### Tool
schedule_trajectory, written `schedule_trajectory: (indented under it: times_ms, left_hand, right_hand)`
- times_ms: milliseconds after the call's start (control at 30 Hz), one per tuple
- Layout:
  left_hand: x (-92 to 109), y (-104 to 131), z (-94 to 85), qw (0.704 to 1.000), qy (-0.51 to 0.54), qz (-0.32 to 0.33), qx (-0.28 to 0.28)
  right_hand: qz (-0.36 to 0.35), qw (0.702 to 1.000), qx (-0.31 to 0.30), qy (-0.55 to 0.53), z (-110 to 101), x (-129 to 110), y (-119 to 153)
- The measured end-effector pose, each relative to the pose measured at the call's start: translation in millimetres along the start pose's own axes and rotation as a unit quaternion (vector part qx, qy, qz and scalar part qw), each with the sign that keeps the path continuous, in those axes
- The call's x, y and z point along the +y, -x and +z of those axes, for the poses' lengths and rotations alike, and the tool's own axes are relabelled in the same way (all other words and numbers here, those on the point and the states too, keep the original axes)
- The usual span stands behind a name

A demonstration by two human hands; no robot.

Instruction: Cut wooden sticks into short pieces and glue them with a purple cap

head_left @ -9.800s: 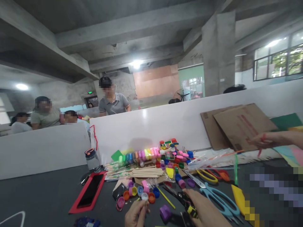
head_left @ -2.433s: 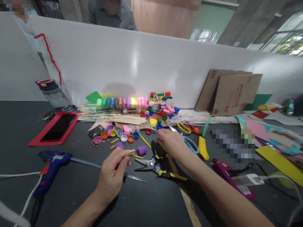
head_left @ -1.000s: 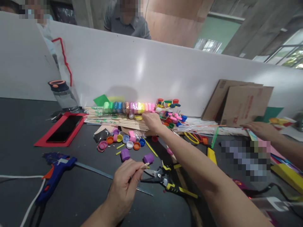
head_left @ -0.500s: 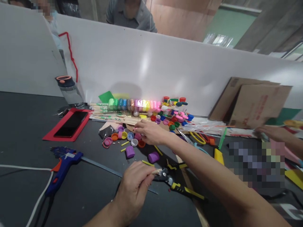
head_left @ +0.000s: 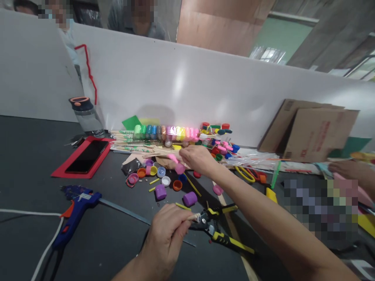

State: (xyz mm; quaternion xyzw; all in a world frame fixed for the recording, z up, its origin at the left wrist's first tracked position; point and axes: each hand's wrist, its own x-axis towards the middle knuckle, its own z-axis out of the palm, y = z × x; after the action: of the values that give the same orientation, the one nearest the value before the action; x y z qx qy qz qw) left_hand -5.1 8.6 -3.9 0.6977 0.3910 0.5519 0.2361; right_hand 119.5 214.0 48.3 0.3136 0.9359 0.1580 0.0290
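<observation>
My left hand (head_left: 168,236) is closed in a pinch on a short wooden stick (head_left: 192,217). The stick's end meets the jaws of pliers with yellow-and-black handles (head_left: 233,242), which lie on the dark table. Farther back, my right hand (head_left: 199,160) is over the loose bottle caps, its fingers bent together. By its fingertips are a bright pink piece (head_left: 172,158) and a pink cap (head_left: 179,168); whether they are gripped is unclear. Two purple caps (head_left: 161,192) and an orange cap (head_left: 177,185) lie between my hands.
A blue glue gun (head_left: 77,214) with a white cord lies left, near a phone (head_left: 88,156) on red sheet. Paint pots (head_left: 164,132) and wooden skewers (head_left: 123,134) line the white partition (head_left: 205,86). Cardboard (head_left: 319,132) leans at right, by another person's hand (head_left: 345,169).
My right hand has moved back and to the right over the caps, and several caps near it have shifted. My left hand holds the stick at nearly the same spot by the pliers.
</observation>
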Motion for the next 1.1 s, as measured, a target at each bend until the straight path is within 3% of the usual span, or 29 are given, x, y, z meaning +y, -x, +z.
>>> schedule_trajectory:
  times_ms: [133,233,333,567,767,900,1100]
  left_hand:
    - [-2.5,-0.7,-0.2,1.000,-0.009,0.008,-0.002]
    - [-4.1,-1.1,-1.2,1.000,-0.014,0.012,0.003]
    - [-4.7,-1.8,-2.0,1.000,-0.015,0.007,0.011]
    - [-4.6,-1.0,0.2,1.000,-0.009,0.022,0.014]
    - [-4.2,0.1,-0.1,1.000,-0.007,0.014,0.005]
    - [-4.1,-1.0,-2.2,1.000,-0.004,0.005,0.012]
    - [-3.4,0.0,-1.8,0.999,0.011,-0.030,0.021]
  right_hand:
    - [0.050,0.998,0.022,0.039,-6.8,13.4,-41.1]
    - [0.035,0.997,0.025,0.059,-2.8,16.3,-76.3]
    - [-0.007,0.997,0.024,0.069,2.5,14.9,-95.1]
    - [-0.126,0.990,0.008,0.055,7.6,12.4,-77.9]
    - [-0.075,0.997,-0.002,0.023,10.8,3.3,-86.9]
    - [-0.044,0.999,-0.003,-0.005,1.6,0.2,-93.2]
    - [0.004,0.999,-0.038,-0.039,-12.7,0.5,-53.4]
